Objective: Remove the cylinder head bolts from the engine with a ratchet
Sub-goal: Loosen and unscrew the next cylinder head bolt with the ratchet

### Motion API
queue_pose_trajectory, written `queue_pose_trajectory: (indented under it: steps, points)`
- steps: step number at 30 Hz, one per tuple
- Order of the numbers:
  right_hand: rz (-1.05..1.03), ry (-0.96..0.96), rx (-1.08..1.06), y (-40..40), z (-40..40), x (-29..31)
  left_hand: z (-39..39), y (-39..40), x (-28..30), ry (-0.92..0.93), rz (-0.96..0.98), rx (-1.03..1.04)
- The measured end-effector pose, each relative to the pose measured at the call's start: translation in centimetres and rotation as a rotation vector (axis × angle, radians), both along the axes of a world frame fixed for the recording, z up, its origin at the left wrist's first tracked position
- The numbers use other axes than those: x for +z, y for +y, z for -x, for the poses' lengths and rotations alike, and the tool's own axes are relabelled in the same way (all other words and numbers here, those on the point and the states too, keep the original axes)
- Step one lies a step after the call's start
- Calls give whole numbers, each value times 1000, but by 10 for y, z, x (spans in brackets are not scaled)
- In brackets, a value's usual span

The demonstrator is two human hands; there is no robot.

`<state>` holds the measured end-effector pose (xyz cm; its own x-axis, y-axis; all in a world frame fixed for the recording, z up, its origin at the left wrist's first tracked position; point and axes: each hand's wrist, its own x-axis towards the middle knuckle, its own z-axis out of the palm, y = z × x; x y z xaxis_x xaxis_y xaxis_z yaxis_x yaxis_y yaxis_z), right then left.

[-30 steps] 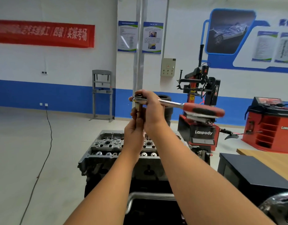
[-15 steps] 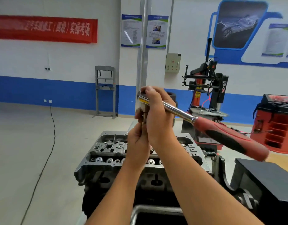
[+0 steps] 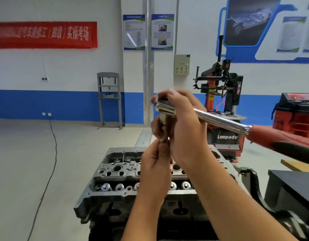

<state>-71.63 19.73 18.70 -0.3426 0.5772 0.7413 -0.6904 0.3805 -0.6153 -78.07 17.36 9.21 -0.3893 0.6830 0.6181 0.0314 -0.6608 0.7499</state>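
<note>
Item: ratchet (image 3: 219, 122), chrome shaft with red and black grip, held up in the air above the engine (image 3: 115, 173). Right hand (image 3: 185, 129) is wrapped around the ratchet's head end, the handle pointing away to the right. Left hand (image 3: 155, 162), just below the right, pinches the lower end of a long bolt (image 3: 165, 132) that hangs from the socket under the ratchet head.

Step in hand, as judged: a head bolt is out of the engine and is being pulled free of the socket. Next move likely calls for setting the bolt aside and seating the socket on another bolt; how many are left cannot be told.

Engine: below and beyond both hands, top face open, valve springs in a row along its near edge.

Surface: a dark surface (image 3: 293, 185) to the right of the hands.

Room: grey floor with a black cable (image 3: 52, 153) to the left; red tyre machine (image 3: 225, 108) behind the right hand; red banner (image 3: 44, 34) on the white and blue wall.
</note>
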Motion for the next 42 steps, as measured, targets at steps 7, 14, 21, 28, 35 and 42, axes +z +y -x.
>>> queue_pose_trajectory:
  steps: [7,14,21,28,35,42]
  points:
    - [214,-236,426,3,8,22,17,-16,0,-37,90,-148]
    - [-37,16,-110,-6,16,2,0,-9,-4,50,57,97]
    - [104,-181,450,6,13,23,11,-17,-7,97,138,-35]
    - [-56,55,-103,-10,15,1,-1,-8,-9,113,97,137]
    - [60,-173,401,2,19,25,8,-16,-8,87,110,23]
    - [20,-33,251,4,10,10,-1,-12,-7,117,68,105]
